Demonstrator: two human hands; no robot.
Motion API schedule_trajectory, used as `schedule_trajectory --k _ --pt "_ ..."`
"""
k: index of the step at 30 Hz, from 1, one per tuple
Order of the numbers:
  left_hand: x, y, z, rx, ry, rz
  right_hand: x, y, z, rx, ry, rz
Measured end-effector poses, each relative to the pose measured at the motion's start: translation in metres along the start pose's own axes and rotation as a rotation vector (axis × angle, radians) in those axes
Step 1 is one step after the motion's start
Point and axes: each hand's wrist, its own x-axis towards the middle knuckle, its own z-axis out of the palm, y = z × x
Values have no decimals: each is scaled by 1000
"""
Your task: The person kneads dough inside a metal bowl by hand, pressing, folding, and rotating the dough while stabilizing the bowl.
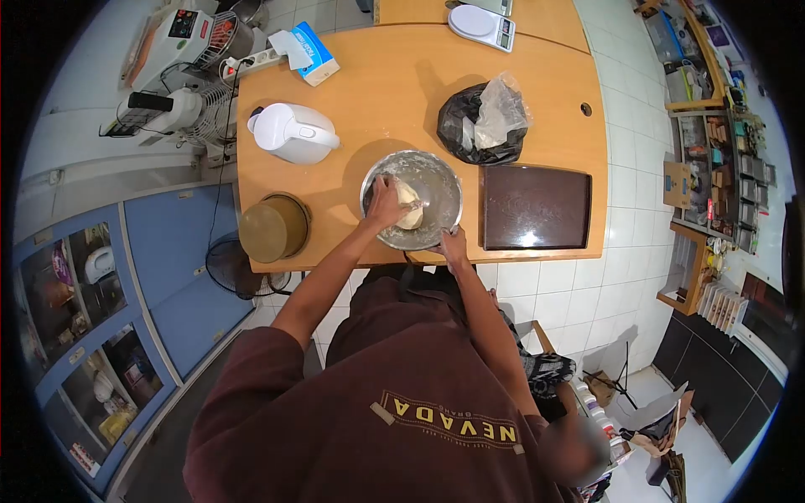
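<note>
A metal mixing bowl (pixel 440 189) with floury smears on its inner wall stands near the front edge of the wooden table. Inside it lies a pale lump of dough (pixel 409 205). My left hand (pixel 386 204) reaches into the bowl and grips the dough from its left side, fingers curled over it. My right hand (pixel 454 246) holds the bowl's rim at the lower right, with the thumb at the edge. The fingers beneath the rim are partly hidden.
A dark baking tray (pixel 537 208) lies right of the bowl, a black plastic bag (pixel 461 126) behind it. A white kettle (pixel 293 134) and a round brown container (pixel 270 228) stand left. Farther back are a tissue box (pixel 314 59) and a scale (pixel 480 25). Another person (pixel 549 369) is at lower right.
</note>
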Motion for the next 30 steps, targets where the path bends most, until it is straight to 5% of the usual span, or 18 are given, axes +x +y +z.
schedule_trajectory --k 6,12,19,26,30 --pt "18 -29 58 17 285 191 -6 -6 5 -135 63 -20" --pt "20 34 19 205 110 36 24 41 -4 -108 117 -17" --pt "-2 27 24 -349 455 57 30 44 -5 -106 53 -55" --pt "-37 41 -24 94 49 261 14 10 5 141 31 -34" --pt "-29 30 -18 144 13 313 5 -3 7 166 26 -28"
